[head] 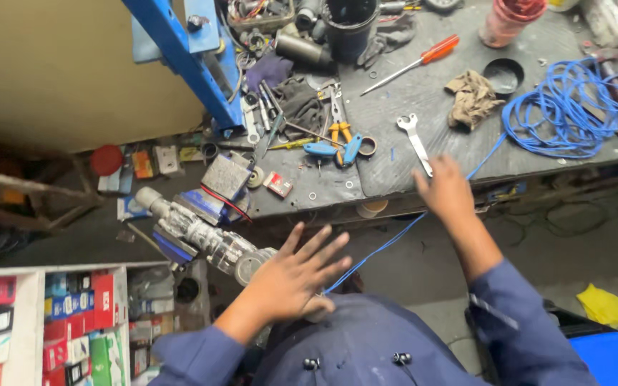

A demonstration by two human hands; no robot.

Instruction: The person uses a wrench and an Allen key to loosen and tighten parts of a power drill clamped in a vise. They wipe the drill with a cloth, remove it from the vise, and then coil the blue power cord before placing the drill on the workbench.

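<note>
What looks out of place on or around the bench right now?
The blue wire trails off the bench edge and hangs down to the left hand. A metal assembly juts past the bench's front edge. The right hand reaches toward the wrench.

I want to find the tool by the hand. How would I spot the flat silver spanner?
Look at the dark workbench, just left of the blue wire coil. The silver spanner lies flat near the front edge, its lower end at the right hand. It is bare metal with a forked top, unlike the orange-handled screwdriver.

Flat silver spanner (pixel 415 140) on dark bench; thin blue wire (pixel 388 243) trailing off its edge
</note>
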